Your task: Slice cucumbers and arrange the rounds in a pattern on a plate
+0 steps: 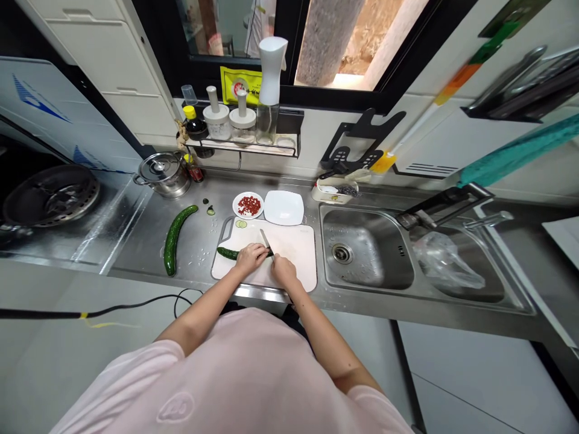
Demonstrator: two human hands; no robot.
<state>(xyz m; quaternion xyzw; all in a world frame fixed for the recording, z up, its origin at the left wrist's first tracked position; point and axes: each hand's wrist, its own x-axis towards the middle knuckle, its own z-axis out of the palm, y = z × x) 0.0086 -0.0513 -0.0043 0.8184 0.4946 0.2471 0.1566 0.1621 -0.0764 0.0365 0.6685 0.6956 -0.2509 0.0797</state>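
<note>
A white cutting board (pixel 296 256) lies on the steel counter. On it rests a dark green cucumber (pixel 227 253), its right part under my left hand (pixel 251 258), whose fingers press on it. My right hand (pixel 284 271) is closed round the handle of a knife (pixel 265 237); the blade points up and left, at the cucumber's right end. Two pale cucumber slices (pixel 241 223) lie near the board's top left. A whole curved cucumber (pixel 172 241) is on the counter to the left. Behind the board stand a plate of chopped red pieces (pixel 248 206) and a white square plate (pixel 284 208).
A double sink (pixel 368 247) is at the right, with a plastic bag (pixel 446 259) in its right basin. A lidded pot (pixel 163 173) stands back left, near a black pan (pixel 52 196). Small cucumber scraps (pixel 210 211) lie on the counter. A bottle rack (pixel 246 146) hangs behind.
</note>
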